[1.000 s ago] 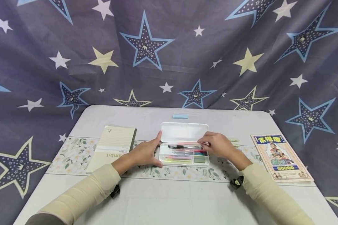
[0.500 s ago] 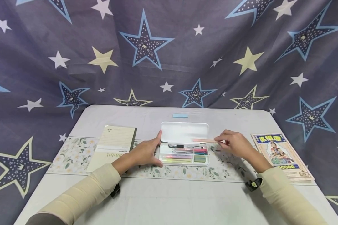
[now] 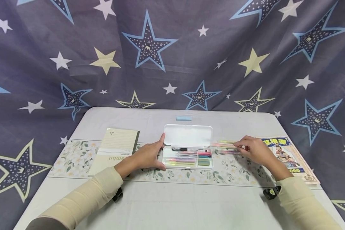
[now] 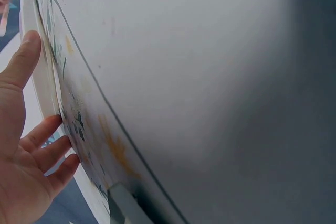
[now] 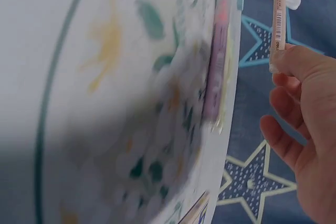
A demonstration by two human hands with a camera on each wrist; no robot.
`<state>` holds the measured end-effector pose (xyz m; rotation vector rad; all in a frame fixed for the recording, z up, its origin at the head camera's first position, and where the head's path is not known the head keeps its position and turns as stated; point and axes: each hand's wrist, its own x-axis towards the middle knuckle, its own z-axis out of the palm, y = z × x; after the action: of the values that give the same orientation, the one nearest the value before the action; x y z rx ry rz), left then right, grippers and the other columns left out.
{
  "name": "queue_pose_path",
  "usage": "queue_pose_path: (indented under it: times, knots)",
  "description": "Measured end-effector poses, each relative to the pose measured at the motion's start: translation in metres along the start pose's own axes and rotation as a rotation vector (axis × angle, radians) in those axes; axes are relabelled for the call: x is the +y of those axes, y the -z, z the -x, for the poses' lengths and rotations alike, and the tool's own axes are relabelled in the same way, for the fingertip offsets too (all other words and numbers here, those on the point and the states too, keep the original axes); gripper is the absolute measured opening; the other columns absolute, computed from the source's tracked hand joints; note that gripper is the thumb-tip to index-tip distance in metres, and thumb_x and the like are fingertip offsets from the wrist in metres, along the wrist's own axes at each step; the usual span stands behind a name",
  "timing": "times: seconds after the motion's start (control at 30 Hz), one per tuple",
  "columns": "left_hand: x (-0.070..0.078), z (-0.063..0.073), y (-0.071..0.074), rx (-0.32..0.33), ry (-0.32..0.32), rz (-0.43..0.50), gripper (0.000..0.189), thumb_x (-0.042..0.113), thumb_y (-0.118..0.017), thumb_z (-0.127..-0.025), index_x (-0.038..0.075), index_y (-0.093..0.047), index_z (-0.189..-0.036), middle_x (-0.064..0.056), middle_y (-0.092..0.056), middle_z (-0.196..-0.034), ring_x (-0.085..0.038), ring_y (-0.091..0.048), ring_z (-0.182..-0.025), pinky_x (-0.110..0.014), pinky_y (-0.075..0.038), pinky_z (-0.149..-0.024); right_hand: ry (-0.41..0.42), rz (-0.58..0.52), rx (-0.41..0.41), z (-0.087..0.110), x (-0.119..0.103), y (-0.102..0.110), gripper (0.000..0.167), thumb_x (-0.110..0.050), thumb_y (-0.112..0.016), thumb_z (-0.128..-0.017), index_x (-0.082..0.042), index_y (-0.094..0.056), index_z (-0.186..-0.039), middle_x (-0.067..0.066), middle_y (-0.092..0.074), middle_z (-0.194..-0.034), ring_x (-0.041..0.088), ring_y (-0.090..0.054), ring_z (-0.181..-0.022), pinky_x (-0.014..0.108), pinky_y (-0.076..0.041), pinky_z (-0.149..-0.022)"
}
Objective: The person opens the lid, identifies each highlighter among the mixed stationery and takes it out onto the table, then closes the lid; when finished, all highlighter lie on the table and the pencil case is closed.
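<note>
My right hand (image 3: pixel 255 150) pinches a pale orange highlighter (image 5: pixel 278 22) between thumb and index finger. The other fingers are loosely bent in the right wrist view. Below it, on the floral runner, lie a purple highlighter (image 5: pixel 217 66) and a yellow one (image 3: pixel 226 141). My left hand (image 3: pixel 148 156) rests against the left end of the white pencil case (image 3: pixel 188 135), fingers and thumb spread along its edge. The case lies with its lid back. Inside are a black pen (image 3: pixel 181 149), several slim pens, more highlighters (image 3: pixel 180 163) and a small green block (image 3: pixel 203 162).
A cream notebook (image 3: pixel 119 140) lies left of the case. At the right is an illustrated booklet (image 3: pixel 284 156), partly behind my right hand. A light blue block (image 3: pixel 183 118) sits behind the case. A star-patterned cloth (image 3: pixel 172 57) hangs beyond the white table (image 3: pixel 178 204).
My right hand has lifted the orange highlighter out of the case and carried it right, over the other highlighters beside the case. The left hand has stayed put.
</note>
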<state>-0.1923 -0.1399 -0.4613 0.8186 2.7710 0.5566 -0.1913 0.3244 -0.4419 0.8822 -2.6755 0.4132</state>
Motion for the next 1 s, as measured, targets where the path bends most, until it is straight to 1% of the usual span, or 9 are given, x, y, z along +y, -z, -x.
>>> queue_pose_path:
  times: [0.07, 0.13, 0.3, 0.4, 0.53, 0.67, 0.77, 0.9, 1.0]
  knots:
    - [0.000, 0.000, 0.000, 0.001, -0.002, 0.002, 0.148, 0.065, -0.087, -0.065, 0.006, 0.008, -0.164, -0.003, -0.061, -0.143, -0.025, -0.062, -0.128, -0.043, -0.048, -0.109, -0.017, 0.000, -0.013, 0.003, 0.004, 0.001, 0.021, -0.005, -0.080, -0.085, -0.013, -0.081, -0.105, 0.002, -0.071, -0.091, -0.005, -0.045, -0.058, 0.021, -0.040, -0.051]
    - [0.000, 0.000, 0.000, 0.001, -0.001, 0.006, 0.148, 0.065, -0.087, -0.065, 0.006, 0.008, -0.164, -0.003, -0.061, -0.143, -0.025, -0.062, -0.127, -0.043, -0.048, -0.109, -0.026, 0.009, -0.019, 0.007, 0.009, 0.001, 0.021, -0.005, -0.080, -0.085, -0.012, -0.081, -0.105, 0.002, -0.071, -0.090, -0.003, -0.048, -0.059, 0.022, -0.042, -0.052]
    - [-0.002, -0.001, 0.000, 0.003, 0.002, -0.001, 0.149, 0.067, -0.086, -0.065, 0.007, 0.008, -0.164, -0.003, -0.060, -0.144, -0.025, -0.062, -0.128, -0.043, -0.048, -0.109, -0.075, 0.025, -0.065, 0.013, 0.019, 0.000, 0.020, -0.005, -0.079, -0.085, -0.010, -0.081, -0.105, 0.004, -0.071, -0.090, 0.006, -0.056, -0.065, 0.025, -0.046, -0.055]
    - [-0.003, -0.002, -0.001, 0.005, 0.003, -0.008, 0.149, 0.067, -0.085, -0.065, 0.008, 0.009, -0.164, -0.002, -0.060, -0.145, -0.025, -0.062, -0.128, -0.043, -0.048, -0.109, -0.106, 0.035, -0.101, 0.016, 0.023, -0.001, 0.018, -0.006, -0.078, -0.087, -0.010, -0.081, -0.104, 0.005, -0.072, -0.091, 0.013, -0.061, -0.070, 0.030, -0.049, -0.059]
    - [-0.003, -0.003, -0.002, 0.001, 0.009, -0.014, 0.150, 0.068, -0.085, -0.065, 0.009, 0.010, -0.164, -0.002, -0.060, -0.145, -0.024, -0.061, -0.129, -0.042, -0.047, -0.110, -0.098, 0.047, -0.111, 0.018, 0.029, -0.004, 0.017, -0.006, -0.079, -0.086, -0.011, -0.082, -0.102, 0.003, -0.073, -0.091, 0.019, -0.066, -0.077, 0.037, -0.053, -0.065]
    - [-0.004, -0.003, -0.002, 0.000, 0.011, -0.019, 0.150, 0.069, -0.085, -0.065, 0.009, 0.010, -0.164, -0.001, -0.060, -0.145, -0.023, -0.061, -0.130, -0.042, -0.047, -0.110, -0.071, 0.055, -0.103, 0.020, 0.033, -0.007, 0.018, -0.005, -0.079, -0.085, -0.012, -0.082, -0.101, 0.003, -0.073, -0.091, 0.019, -0.067, -0.077, 0.037, -0.054, -0.065]
    - [-0.003, -0.003, -0.002, 0.006, 0.006, -0.017, 0.149, 0.068, -0.086, -0.065, 0.008, 0.009, -0.164, -0.002, -0.060, -0.145, -0.024, -0.061, -0.130, -0.042, -0.047, -0.110, -0.068, 0.060, -0.111, 0.020, 0.033, -0.008, 0.018, -0.005, -0.079, -0.086, -0.013, -0.082, -0.102, 0.002, -0.073, -0.091, 0.018, -0.067, -0.076, 0.035, -0.054, -0.065]
    - [-0.001, -0.001, -0.001, 0.004, 0.005, -0.008, 0.149, 0.066, -0.087, -0.065, 0.008, 0.008, -0.164, -0.003, -0.060, -0.145, -0.025, -0.061, -0.130, -0.043, -0.047, -0.110, -0.084, 0.057, -0.131, 0.019, 0.033, -0.008, 0.017, -0.007, -0.078, -0.087, -0.014, -0.082, -0.103, 0.002, -0.074, -0.092, 0.018, -0.067, -0.077, 0.036, -0.054, -0.065]
    - [-0.001, 0.000, -0.001, 0.003, 0.004, -0.005, 0.148, 0.065, -0.087, -0.066, 0.008, 0.008, -0.164, -0.002, -0.061, -0.145, -0.025, -0.061, -0.129, -0.043, -0.047, -0.110, -0.100, 0.055, -0.144, 0.019, 0.032, -0.007, 0.017, -0.009, -0.078, -0.089, -0.015, -0.081, -0.104, 0.002, -0.074, -0.094, 0.020, -0.069, -0.080, 0.039, -0.056, -0.068]
